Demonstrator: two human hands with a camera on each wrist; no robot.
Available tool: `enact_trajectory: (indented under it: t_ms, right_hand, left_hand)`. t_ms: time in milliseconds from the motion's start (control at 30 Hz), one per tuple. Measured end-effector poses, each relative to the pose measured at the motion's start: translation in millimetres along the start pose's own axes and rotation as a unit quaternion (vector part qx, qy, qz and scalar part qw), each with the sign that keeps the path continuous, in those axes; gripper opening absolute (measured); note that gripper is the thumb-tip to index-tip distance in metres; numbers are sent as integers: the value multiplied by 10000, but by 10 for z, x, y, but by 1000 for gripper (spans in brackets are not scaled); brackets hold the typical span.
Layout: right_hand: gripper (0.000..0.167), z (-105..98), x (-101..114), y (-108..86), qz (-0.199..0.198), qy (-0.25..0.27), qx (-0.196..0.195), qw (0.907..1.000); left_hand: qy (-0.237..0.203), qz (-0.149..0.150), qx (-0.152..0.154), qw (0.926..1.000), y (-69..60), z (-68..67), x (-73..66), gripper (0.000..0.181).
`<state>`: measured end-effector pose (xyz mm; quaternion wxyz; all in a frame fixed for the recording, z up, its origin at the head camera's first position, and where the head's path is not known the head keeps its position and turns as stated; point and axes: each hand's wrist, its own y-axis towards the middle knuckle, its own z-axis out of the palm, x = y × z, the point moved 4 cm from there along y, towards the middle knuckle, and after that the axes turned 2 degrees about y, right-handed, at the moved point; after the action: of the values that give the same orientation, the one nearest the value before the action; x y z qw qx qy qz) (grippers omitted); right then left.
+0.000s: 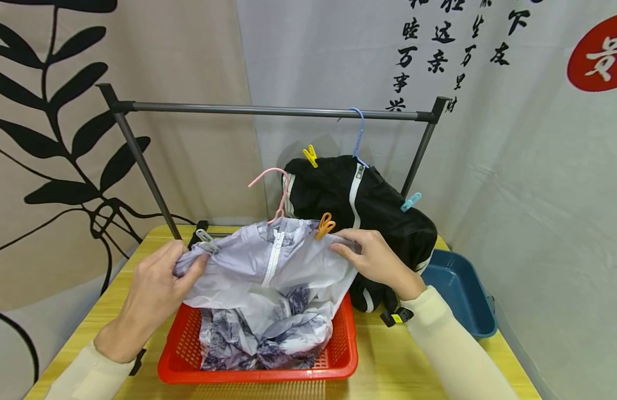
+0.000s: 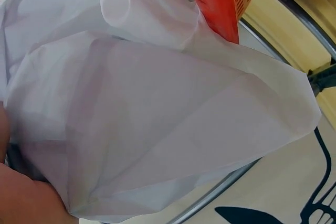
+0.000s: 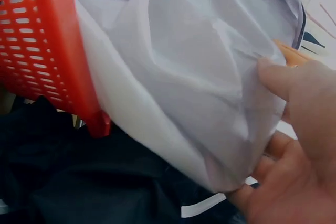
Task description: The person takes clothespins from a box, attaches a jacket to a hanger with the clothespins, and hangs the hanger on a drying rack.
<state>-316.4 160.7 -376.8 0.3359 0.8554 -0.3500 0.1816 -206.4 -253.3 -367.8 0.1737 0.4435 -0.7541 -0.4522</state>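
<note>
A thin white and lavender zip jacket (image 1: 248,264), patterned lower down, drapes into a red basket (image 1: 258,378). A pink hanger (image 1: 283,191) sticks out of its collar. My left hand (image 1: 155,286) grips one shoulder beside a pale clothespin (image 1: 207,240). On the opposite shoulder, my right hand (image 1: 381,258) pinches the fabric between thumb and fingers, just right of an orange clothespin (image 1: 325,225). The right wrist view shows this pinch, with the thumb (image 3: 275,77) on the cloth. In the left wrist view, the sleeve cloth (image 2: 157,114) hides most of that hand's surroundings.
A dark rack (image 1: 238,109) stands behind. From it hangs a black jacket (image 1: 323,186) on a blue hanger (image 1: 360,133), with yellow (image 1: 311,156) and light-blue clothespins (image 1: 411,201) on its shoulders. At the right sits a blue basin (image 1: 458,278) on the yellow table (image 1: 383,372).
</note>
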Motion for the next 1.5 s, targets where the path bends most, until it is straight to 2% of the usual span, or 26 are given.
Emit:
enact_trajectory:
  t_ms: [100, 300, 433, 533, 667, 700, 900, 1100, 1200, 1300, 1500]
  right_hand:
    - [13, -11, -28, -27, -204, 146, -222, 9994]
    - [9, -17, -67, -99, -658, 470, -540, 9953]
    - [11, -3, -82, -151, -803, 554, -632, 9932]
    - [11, 2, -74, -183, -814, 555, -699, 9927]
    - [11, 12, -34, -210, -913, 580, -768, 9912]
    - [12, 14, -23, -215, -951, 589, -796, 9905]
    - [14, 7, 5, -262, -1100, 572, -1097, 9862]
    - [14, -3, 8, -297, -1027, 492, -1314, 9848]
    - [16, -13, 22, -311, -1021, 417, -1412, 9838]
    - [16, -32, 38, -321, -1025, 312, -1521, 9825]
    - [16, -70, 80, -344, -983, 333, -1701, 9799]
  left_hand:
    - [-18, -26, 28, 10000, 3, 4, -4, 39]
    - [33, -112, 107, 9999, 15, 32, -15, 69]
    - [-11, -231, 144, 9996, 23, 44, -20, 70]
    - [-113, -359, 157, 9992, 29, 37, -22, 59]
    - [-186, -533, 71, 9984, 45, 7, -25, 24]
    - [-202, -586, 36, 9981, 51, -1, -24, 21]
    - [-294, -833, -89, 9960, 75, -50, -1, 46]
    - [-386, -1332, -129, 9903, 51, -114, 72, 77]
    - [-298, -1556, 11, 9874, 19, -122, 113, 89]
    - [-180, -1802, 280, 9831, -27, -110, 151, 98]
    - [-25, -2448, 1029, 9641, -108, -88, 211, 106]
